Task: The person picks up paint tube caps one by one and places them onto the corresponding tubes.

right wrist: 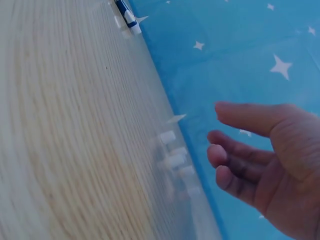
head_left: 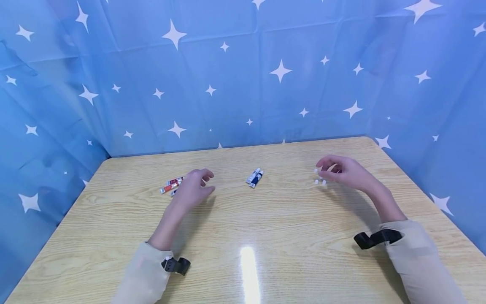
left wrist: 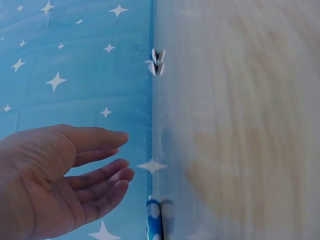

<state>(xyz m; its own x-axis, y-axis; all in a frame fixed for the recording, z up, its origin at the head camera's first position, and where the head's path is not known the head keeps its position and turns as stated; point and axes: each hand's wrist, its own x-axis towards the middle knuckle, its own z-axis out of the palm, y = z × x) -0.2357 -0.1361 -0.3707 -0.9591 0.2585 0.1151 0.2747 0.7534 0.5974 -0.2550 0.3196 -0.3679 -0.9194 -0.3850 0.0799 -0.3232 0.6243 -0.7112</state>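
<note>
My left hand (head_left: 191, 190) hovers by several small paint tubes on the left of the table, among them an orange-red one (head_left: 168, 188) and a dark red one (head_left: 175, 181); it partly covers them. In the left wrist view its fingers are loosely bent with nothing between them. My right hand (head_left: 346, 172) is over several small white caps (head_left: 317, 182) on the right. The right wrist view shows this hand (right wrist: 280, 160) with thumb and fingers apart, holding nothing, beside the caps (right wrist: 175, 161). Two tubes, one whitish (head_left: 252, 175) and one dark blue (head_left: 257, 179), lie together between the hands.
The wooden table (head_left: 212, 236) reaches back to a blue curtain (head_left: 228, 109) with white stars. A black wrist camera (head_left: 176, 265) sits on the left sleeve and another wrist camera (head_left: 376, 239) on the right. Light glares off the table's front middle.
</note>
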